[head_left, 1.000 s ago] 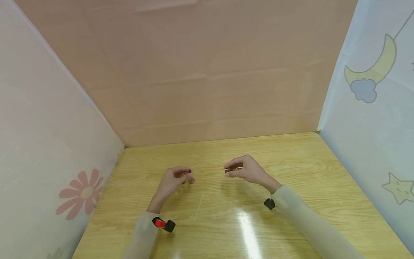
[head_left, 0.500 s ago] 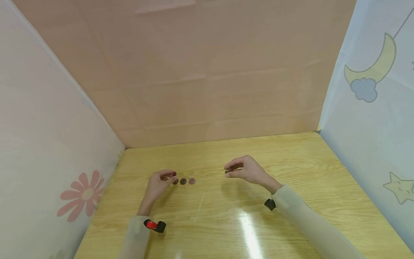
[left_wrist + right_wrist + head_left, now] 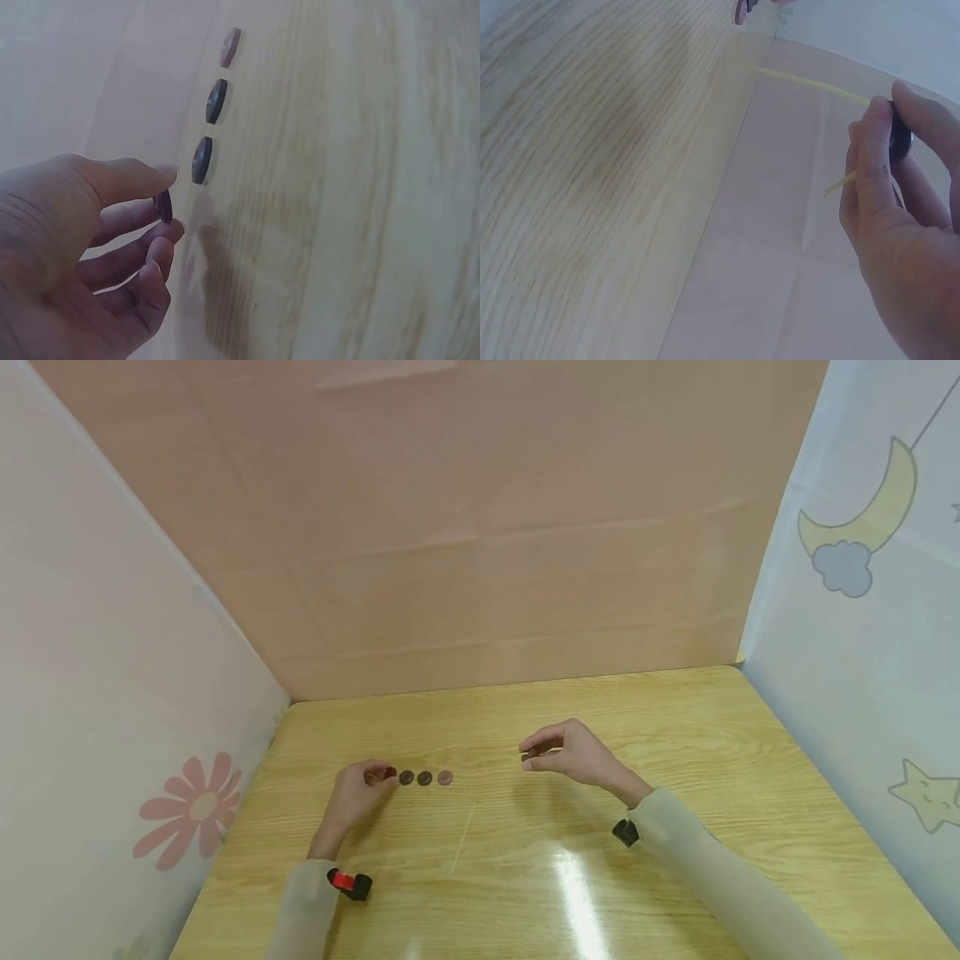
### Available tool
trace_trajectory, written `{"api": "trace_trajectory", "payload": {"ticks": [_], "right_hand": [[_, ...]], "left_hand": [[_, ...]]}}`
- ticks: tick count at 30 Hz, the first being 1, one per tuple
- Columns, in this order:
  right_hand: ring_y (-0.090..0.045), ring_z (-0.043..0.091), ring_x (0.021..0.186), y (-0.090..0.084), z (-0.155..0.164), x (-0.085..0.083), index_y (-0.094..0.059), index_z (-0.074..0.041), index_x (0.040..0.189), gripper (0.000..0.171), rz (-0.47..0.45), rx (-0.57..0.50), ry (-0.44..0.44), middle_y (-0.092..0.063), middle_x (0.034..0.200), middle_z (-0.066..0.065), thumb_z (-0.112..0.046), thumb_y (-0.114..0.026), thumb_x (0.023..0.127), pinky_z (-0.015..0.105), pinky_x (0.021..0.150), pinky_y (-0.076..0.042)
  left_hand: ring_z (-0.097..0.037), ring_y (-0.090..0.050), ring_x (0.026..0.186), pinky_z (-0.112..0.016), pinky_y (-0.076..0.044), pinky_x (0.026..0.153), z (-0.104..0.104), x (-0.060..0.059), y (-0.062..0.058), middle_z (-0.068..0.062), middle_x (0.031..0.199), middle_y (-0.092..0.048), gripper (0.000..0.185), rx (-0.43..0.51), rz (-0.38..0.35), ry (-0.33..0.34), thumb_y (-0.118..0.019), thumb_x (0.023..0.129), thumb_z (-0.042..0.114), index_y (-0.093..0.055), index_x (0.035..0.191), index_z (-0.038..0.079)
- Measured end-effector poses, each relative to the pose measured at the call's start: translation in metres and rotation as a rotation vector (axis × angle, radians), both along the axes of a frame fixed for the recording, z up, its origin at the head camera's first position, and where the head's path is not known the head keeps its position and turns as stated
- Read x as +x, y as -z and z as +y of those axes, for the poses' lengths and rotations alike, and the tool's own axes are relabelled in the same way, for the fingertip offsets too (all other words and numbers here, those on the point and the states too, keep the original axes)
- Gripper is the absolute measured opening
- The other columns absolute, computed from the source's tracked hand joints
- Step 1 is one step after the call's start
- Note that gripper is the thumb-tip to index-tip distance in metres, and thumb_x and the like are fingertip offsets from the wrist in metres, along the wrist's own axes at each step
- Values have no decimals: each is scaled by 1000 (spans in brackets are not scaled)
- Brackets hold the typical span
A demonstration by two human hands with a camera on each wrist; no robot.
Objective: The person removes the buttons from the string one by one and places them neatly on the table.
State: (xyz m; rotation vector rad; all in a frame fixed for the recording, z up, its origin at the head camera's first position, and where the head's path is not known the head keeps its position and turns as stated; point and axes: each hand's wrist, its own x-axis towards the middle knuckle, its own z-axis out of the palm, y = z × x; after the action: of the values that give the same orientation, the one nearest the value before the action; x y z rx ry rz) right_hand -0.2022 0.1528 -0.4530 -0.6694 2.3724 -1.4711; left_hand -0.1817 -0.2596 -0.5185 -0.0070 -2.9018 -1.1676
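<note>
My left hand (image 3: pixel 362 795) pinches a dark red button-like disc (image 3: pixel 390 772) at the left end of a row. The left wrist view shows that disc (image 3: pixel 164 207) upright between thumb and fingers. Beside it lie two dark discs (image 3: pixel 407 777) and a reddish-brown disc (image 3: pixel 446 777), apart from one another. My right hand (image 3: pixel 573 753) holds a dark disc (image 3: pixel 529 755) between thumb and fingertips above the table. In the right wrist view, a thin yellow strand (image 3: pixel 810 82) reaches that hand, and a short yellow end (image 3: pixel 838 185) shows beside the fingers.
All this is over a wood-grain table (image 3: pixel 637 877). A pinkish-brown sheet (image 3: pixel 480 568) stands behind it, with pale printed panels on the left (image 3: pixel 112 652) and right (image 3: pixel 847 693). Each wrist wears a black strap device.
My left hand has moved left, holding the dark red disc, and come down at the row's left end. The other discs in the row are uncovered. The right hand has stayed put.
</note>
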Motion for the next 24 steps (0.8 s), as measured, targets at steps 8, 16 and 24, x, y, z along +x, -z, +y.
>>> {"api": "trace_trajectory", "payload": {"ticks": [8, 16, 24], "right_hand": [[-73, 17, 100, -1, 1, -1, -80, -13, 115, 24, -8, -1, -5, -80, 113, 7, -23, -82, 94, 27, 84, -60], [-73, 18, 102, -1, 1, -2, -80, -15, 115, 24, -14, -7, -7, -80, 114, 5, -23, -81, 94, 28, 85, -60], [-73, 18, 101, -2, 0, 0, -80, -16, 115, 24, -22, 0, 5, -80, 114, 5, -25, -82, 93, 30, 85, -60]], "left_hand": [[-18, -68, 87, -29, -55, 75, -2, -3, 4, -12, 104, -76, 26, -20, -10, -10, -79, 95, 18, -77, 116, 3], [-18, -68, 88, -27, -54, 74, -7, -3, 8, -14, 104, -76, 25, -46, -5, -6, -79, 95, 16, -77, 115, 1], [-15, -64, 85, -23, -51, 71, -7, -3, 9, -11, 101, -74, 27, -53, -17, -5, -80, 94, 17, -77, 116, 2]]}}
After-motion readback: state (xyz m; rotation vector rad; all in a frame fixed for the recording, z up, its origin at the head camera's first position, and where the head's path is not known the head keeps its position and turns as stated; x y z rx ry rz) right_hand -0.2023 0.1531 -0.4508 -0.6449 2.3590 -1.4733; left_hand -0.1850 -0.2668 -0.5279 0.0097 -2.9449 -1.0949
